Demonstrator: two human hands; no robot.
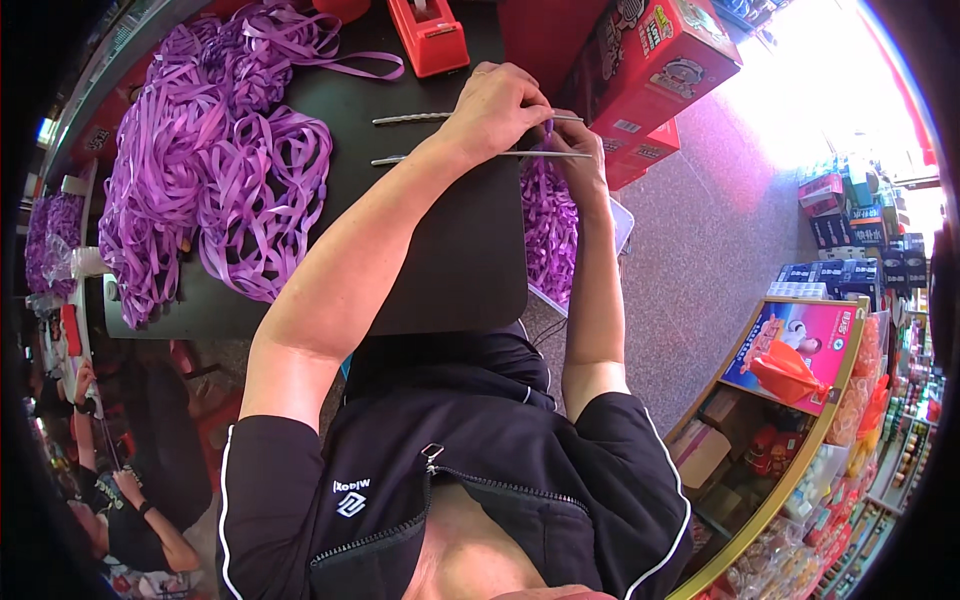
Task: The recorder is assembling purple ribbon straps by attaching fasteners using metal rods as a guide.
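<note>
My left hand [497, 108] reaches over the far right of the dark table, fingers pinched on a purple ribbon [547, 130]. Close beside it, my right hand [582, 152] has its fingers curled at the same ribbon; part of the grip is hidden. Two thin metal rods run crosswise under and beside my hands: a twisted rod [408, 118] farther away and a smoother rod [388, 160] nearer me. Below them, just off the table's right edge, hangs or lies a bunch of crinkled purple ribbon [549, 235]. A large tangled heap of purple ribbon [215, 150] covers the table's left side.
A red tape dispenser [430, 40] stands at the table's [440, 270] far edge. Red cartons [650, 70] are stacked to the right, beyond a speckled floor [690, 270]. A display counter [800, 400] curves along the lower right. At lower left another person [140, 510] holds a thin stick.
</note>
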